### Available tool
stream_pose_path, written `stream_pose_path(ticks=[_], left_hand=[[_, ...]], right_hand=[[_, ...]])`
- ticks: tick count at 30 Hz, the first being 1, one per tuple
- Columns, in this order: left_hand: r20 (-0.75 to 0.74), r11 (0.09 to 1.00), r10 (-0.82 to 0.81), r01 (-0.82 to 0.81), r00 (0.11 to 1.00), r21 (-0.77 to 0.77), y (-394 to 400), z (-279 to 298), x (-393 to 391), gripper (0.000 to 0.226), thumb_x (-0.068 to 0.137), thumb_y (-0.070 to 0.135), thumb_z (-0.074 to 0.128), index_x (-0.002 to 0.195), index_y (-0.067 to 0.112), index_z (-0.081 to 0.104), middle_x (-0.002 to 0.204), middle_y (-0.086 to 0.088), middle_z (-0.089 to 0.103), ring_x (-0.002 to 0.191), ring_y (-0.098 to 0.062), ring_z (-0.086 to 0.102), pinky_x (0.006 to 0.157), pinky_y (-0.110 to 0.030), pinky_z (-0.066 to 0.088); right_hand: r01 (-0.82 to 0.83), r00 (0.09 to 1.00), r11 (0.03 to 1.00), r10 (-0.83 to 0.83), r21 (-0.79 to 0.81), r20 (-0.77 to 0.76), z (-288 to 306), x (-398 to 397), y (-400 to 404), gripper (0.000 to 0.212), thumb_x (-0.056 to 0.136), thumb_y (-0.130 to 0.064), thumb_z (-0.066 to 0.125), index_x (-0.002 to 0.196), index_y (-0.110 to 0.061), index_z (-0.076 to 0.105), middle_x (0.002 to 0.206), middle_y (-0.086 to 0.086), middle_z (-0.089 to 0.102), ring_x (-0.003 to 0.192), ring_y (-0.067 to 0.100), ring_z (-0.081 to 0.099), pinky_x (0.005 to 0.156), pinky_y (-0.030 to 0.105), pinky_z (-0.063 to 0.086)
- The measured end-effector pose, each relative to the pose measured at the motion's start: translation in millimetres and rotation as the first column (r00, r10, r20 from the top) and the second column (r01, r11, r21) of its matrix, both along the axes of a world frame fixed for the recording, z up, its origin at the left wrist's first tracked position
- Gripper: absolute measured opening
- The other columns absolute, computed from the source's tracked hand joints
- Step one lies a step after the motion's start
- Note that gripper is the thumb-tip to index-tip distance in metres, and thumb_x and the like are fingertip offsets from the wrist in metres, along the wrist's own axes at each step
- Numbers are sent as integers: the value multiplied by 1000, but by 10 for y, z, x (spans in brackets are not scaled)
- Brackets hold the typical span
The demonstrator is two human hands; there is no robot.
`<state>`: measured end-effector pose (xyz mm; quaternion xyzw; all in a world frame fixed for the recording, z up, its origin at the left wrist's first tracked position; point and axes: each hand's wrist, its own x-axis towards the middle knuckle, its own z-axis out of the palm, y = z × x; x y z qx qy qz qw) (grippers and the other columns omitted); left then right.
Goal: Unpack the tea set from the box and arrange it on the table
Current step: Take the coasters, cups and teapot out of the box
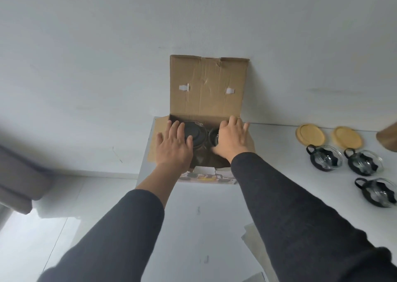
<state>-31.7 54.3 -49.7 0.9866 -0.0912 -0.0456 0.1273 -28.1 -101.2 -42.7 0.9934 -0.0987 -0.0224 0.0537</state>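
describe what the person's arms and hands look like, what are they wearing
Both arms wear long, dark charcoal knit sleeves. The left sleeve is pushed partway up the forearm; the right sleeve reaches the wrist. The left hand and right hand are bare: no gloves, rings or watch visible.

No legible text anywhere; only blurred colour print on the box [206, 177] front.

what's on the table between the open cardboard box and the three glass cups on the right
In the head view, the white table between the cardboard box and the nearest glass cup is bare; the wooden coasters lie farther back.
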Motion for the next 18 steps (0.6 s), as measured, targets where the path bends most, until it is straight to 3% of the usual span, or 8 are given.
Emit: stream_pose_path(ticks=[3,5,10,15,18], left_hand=[[-12,996,47,-48,999,-71,-24,33,26,52,101,38,19,148,15,23,157,0,20,148,-17,5,119,-44,10],[2,979,118,-116,993,-168,-91,109,34,48,101,34,22,141,11,35,152,-5,31,146,-21,13,118,-47,12],[91,946,145,-111,985,-304,-512,318,-71,42,101,26,25,135,6,41,149,-9,35,147,-26,11,119,-47,9],[192,922,34,43,981,-384,-1248,320,-328,41,98,17,29,135,5,40,148,-9,35,146,-26,13,119,-44,13],[179,905,-44,115,983,-410,-1744,160,-608,39,97,14,34,134,3,42,146,-11,37,146,-26,16,118,-43,16]], right_hand=[[-80,985,949,28,305,172,202,-90,-100,78,63,-57,72,119,-11,47,116,8,36,101,25,48,85,37,50],[-123,960,893,-3,434,278,352,-157,-200,79,58,-54,75,117,-11,46,114,6,33,92,20,46,79,31,51],[-182,893,843,-74,506,445,544,-463,-619,76,53,-42,75,114,-6,47,113,6,36,92,24,52,80,29,51],[-98,881,835,-180,541,437,398,-984,-1279,70,56,-39,71,112,-5,48,111,7,43,96,25,52,83,33,49],[-17,892,827,-242,562,382,177,-1368,-1728,68,59,-39,73,112,-4,47,111,9,44,100,25,49,86,33,47]])
